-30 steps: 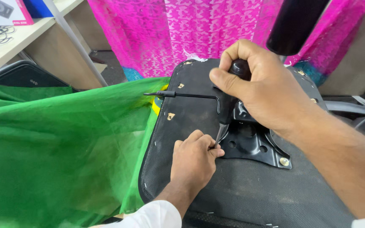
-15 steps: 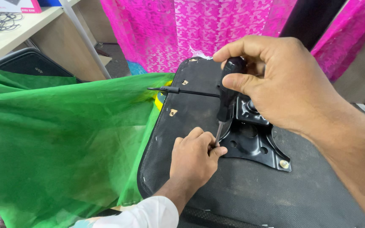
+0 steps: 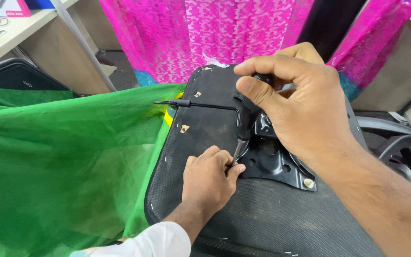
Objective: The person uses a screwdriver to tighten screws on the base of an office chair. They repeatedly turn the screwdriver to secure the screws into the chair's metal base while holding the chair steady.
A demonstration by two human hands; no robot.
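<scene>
At the centre lies the black metal plate (image 3: 272, 164), bolted on the underside of the upturned seat base (image 3: 262, 219), which fills the lower middle of the view. A thin tool shaft (image 3: 238, 148) comes down to the left edge of this plate. I judge that I am in the step of turning a fastener there, though the tip itself is hidden behind my fingers.

My left hand (image 3: 209, 183) rests on the seat base just beside the plate. Its fingers are curled nearly closed and pinch the lower end of the shaft to keep it steady. My right hand (image 3: 297, 107) is above, with wrist raised and forearm coming from the lower right. The thumb and forefinger are closed around the black handle (image 3: 263, 78); the other fingers are folded behind.

The next move, I think, calls for a careful twist from the right wrist, with the left keeping the tip seated.

A thin lever rod (image 3: 200, 104) reaches left toward the green mesh fabric (image 3: 63, 166). Pink patterned cloth (image 3: 205, 33) hangs behind.
</scene>
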